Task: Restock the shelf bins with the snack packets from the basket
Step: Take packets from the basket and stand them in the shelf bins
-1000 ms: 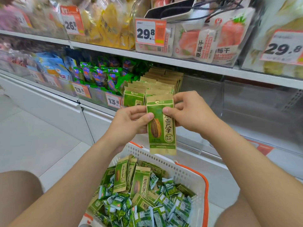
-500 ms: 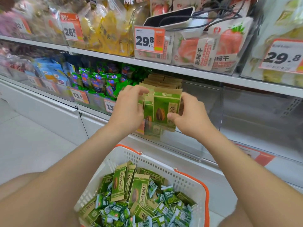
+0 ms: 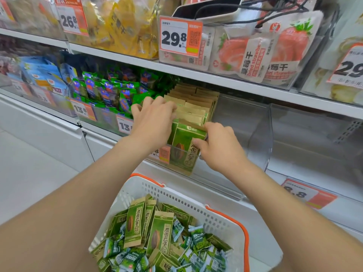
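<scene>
Right hand (image 3: pixel 220 152): pinches the packet (image 3: pixel 184 142) by its right edge, half inside the bin (image 3: pixel 172 152) front.
Left hand (image 3: pixel 155 122): fingers hooked over the row (image 3: pixel 193 107), parting it.
Our advice: we slide it straight down, upright, then release.

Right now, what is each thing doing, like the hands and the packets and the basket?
standing packets: upright, packed in rows.
seed packet: upright, at the front of those rows.
right hand: pinches the seed packet's edge.
left hand: fingers bent over the standing packets' tops.
basket: holds a heap of green packets.
</scene>
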A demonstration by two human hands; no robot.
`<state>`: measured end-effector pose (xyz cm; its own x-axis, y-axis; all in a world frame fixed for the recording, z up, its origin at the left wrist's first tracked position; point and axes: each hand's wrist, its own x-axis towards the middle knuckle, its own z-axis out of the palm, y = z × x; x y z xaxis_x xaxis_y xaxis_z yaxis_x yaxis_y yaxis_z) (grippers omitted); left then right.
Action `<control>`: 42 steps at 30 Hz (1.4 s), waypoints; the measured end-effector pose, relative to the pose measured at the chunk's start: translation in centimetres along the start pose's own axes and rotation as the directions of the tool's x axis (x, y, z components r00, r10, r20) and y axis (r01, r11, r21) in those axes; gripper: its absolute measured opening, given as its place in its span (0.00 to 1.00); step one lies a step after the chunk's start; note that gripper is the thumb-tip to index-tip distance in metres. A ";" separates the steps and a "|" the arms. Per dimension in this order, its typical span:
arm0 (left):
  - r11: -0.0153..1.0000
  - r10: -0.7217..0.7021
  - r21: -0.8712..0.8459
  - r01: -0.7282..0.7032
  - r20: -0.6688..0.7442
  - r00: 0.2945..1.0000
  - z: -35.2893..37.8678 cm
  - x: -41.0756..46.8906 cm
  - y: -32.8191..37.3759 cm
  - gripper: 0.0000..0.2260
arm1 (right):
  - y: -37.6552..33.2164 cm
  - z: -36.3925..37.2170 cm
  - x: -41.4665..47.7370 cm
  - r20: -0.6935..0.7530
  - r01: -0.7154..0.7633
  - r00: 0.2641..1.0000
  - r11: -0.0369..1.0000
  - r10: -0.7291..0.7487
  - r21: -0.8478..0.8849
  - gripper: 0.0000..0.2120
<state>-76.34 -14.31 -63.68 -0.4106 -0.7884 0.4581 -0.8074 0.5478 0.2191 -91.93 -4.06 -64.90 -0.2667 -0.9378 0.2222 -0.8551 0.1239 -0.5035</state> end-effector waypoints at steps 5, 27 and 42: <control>0.961 -0.132 -0.243 0.129 0.003 0.991 0.2 1.1 0.0 0.08 | -0.2 -0.5 0.6 -0.048 0.023 0.999 0.999 -0.021 0.042 0.08; 0.944 -0.162 -0.287 0.164 0.031 0.986 0.1 -4.1 0.4 0.35 | -2.3 0.5 -1.2 0.233 0.022 0.972 0.996 0.000 -0.091 0.20; 0.967 0.170 -0.005 -0.254 0.754 0.634 5.7 -11.7 0.5 0.07 | -2.6 0.6 -7.3 0.455 0.274 0.884 0.906 -0.106 -0.321 0.13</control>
<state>-74.35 -6.43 -73.83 -0.7174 -0.6178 -0.3218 -0.6747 0.7312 0.1003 -87.50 2.31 -65.74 0.0574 -0.9899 -0.1297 -0.9910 -0.0408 -0.1273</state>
